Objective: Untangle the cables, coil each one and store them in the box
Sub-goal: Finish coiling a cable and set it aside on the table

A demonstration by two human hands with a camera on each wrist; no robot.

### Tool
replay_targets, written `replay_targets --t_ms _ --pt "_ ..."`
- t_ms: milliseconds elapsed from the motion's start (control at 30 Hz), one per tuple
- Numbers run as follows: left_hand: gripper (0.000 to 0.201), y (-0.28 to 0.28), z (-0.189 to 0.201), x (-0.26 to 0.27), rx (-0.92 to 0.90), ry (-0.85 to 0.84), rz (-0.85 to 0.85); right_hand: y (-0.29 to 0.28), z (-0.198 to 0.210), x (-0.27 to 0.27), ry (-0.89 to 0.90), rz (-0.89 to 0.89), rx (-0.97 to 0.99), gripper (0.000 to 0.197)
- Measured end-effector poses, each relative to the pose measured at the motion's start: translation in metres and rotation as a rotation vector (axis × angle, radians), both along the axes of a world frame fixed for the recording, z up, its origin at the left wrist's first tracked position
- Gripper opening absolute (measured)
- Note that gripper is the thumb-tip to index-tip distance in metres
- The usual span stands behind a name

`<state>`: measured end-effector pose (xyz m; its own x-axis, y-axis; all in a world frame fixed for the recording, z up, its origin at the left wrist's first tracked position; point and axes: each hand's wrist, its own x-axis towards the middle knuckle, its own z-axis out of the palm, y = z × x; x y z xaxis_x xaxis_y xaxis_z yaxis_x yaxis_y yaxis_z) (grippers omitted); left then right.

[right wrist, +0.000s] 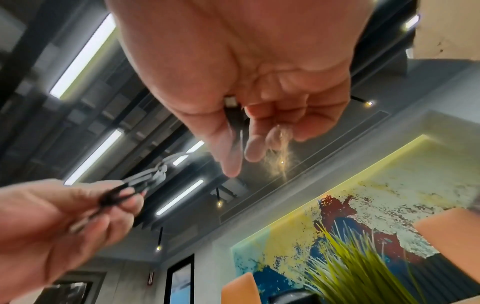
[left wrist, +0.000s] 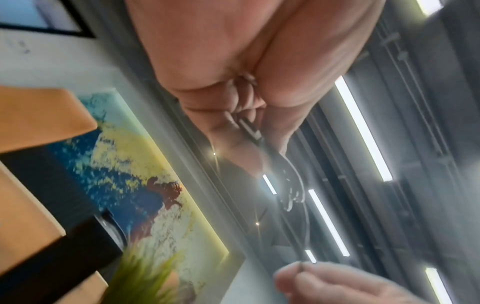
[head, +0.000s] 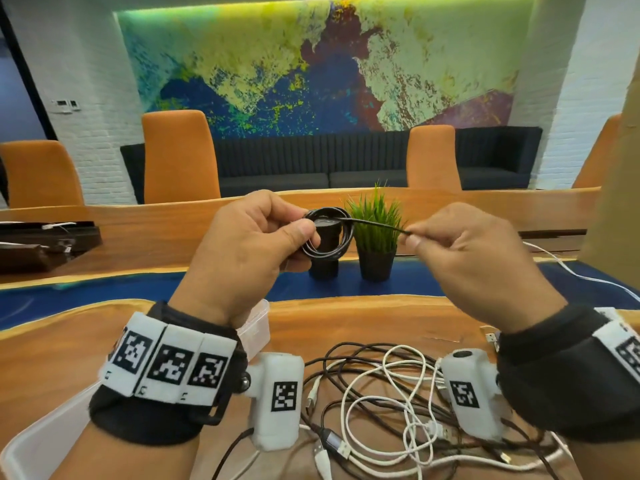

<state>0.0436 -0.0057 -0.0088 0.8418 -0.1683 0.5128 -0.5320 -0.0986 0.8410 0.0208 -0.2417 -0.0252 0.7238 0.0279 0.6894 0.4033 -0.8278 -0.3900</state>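
Nearest the camera, the wrist bands are framing a tangle of black and white cables [head: 391, 403] lying near the table's [head: 69, 341] front edge, still waiting to be sorted. Above them, the left hand [head: 242, 251] is clenching a black cable coil [head: 329, 233] between thumb and fingers, keeping the loops stacked so they cannot spring apart. The right hand [head: 478, 258] is pinching the coil's free end [head: 381, 225] and drawing it taut sideways, probably to wrap or tuck it. A clear box [head: 258, 323] is sitting just behind the left wrist, near enough for a short drop. A potted plant [head: 375, 233] is standing beyond, at mid-table.
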Motion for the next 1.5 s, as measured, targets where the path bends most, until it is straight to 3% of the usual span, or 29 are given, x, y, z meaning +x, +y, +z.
replay_targets --t_ms 133,200,300,367,433,533,700,767,867,967,1100,1200,1267,1400,1500 --pt "0.005 -0.010 -0.003 -0.004 -0.079 0.053 -0.103 0.011 -0.004 0.000 0.130 0.006 -0.082 0.018" --pt "0.006 -0.015 -0.004 -0.005 -0.080 0.066 -0.154 0.016 -0.005 0.001 0.155 0.072 0.173 0.013" --pt "0.005 -0.017 -0.004 -0.008 -0.067 0.062 -0.202 0.024 -0.003 -0.001 0.232 0.293 0.818 0.012" --pt "0.006 -0.018 -0.004 -0.009 -0.057 0.051 -0.214 0.029 -0.001 -0.002 0.319 0.408 1.118 0.012" --pt "0.009 -0.019 -0.005 -0.009 -0.050 0.042 -0.212 0.031 0.001 -0.003 0.397 0.507 1.291 0.009" --pt "0.006 -0.021 -0.008 -0.007 -0.089 0.021 -0.204 0.034 0.000 -0.004 0.527 0.649 1.378 0.017" --pt "0.012 -0.025 -0.013 -0.004 -0.055 -0.140 -0.092 0.035 -0.010 -0.008 0.828 1.011 1.277 0.022" --pt "0.015 -0.026 -0.014 -0.003 -0.019 -0.231 -0.025 0.037 -0.010 -0.011 0.862 1.038 1.200 0.019" --pt "0.014 -0.028 -0.018 -0.002 0.033 -0.339 0.070 0.044 -0.005 -0.015 0.819 0.904 1.130 0.007" --pt "0.010 -0.028 -0.020 0.003 -0.070 -0.310 0.155 0.043 -0.002 -0.014 0.699 0.774 1.072 0.027" --pt "0.012 -0.028 -0.017 0.005 -0.379 -0.083 0.127 0.044 0.002 -0.021 0.655 0.731 0.857 0.015" --pt "0.012 -0.034 -0.014 0.000 -0.555 0.113 -0.019 0.045 0.002 -0.026 0.694 0.792 0.721 0.008" --pt "0.012 -0.037 -0.013 -0.003 -0.604 0.223 -0.136 0.039 0.001 -0.022 0.688 0.721 0.642 0.009" --pt "0.010 -0.043 -0.014 -0.012 -0.461 0.325 -0.329 0.035 -0.003 -0.015 0.619 0.507 0.492 0.007" --pt "0.009 -0.040 -0.016 -0.013 -0.183 0.152 -0.248 0.035 -0.003 -0.012 0.517 0.384 0.438 0.010"
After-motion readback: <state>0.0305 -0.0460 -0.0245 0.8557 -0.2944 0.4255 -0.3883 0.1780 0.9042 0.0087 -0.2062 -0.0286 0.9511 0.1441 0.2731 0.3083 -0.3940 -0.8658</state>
